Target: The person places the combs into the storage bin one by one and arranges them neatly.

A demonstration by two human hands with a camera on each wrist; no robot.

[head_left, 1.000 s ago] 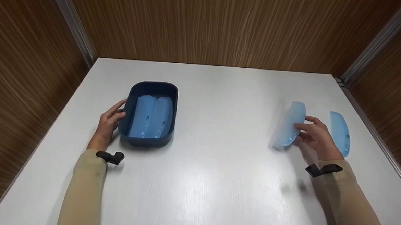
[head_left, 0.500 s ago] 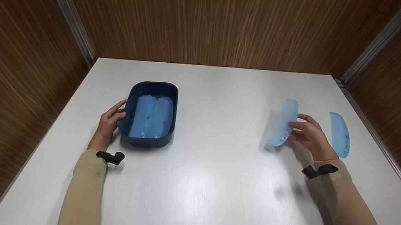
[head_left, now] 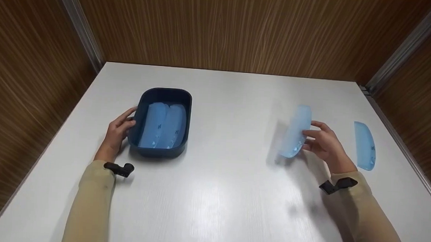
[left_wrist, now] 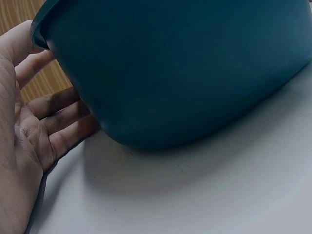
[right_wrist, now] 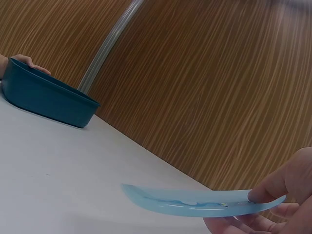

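Held piece: a pale-blue, translucent half-moon piece of seemingly plastic sheet (head_left: 297,130) is held above the white tabletop (head_left: 219,195), well to the right of the dark-blue, deep rectangular plastic bin (head_left: 158,153).
Right hand: the piece is pinched at its curved edge by the right hand (head_left: 321,143), thumb on the upper face, fingers beneath.
Handling: it is judged light, thin, fairly stiff and a little slippery; the curved edge, near the middle, is best gripped.
Left hand: the bin's left wall is touched by the left hand (head_left: 116,132), its fingers extended.
Change: compared with half a second earlier, the held piece is brought nearer the bin; the bin is left unmoved.
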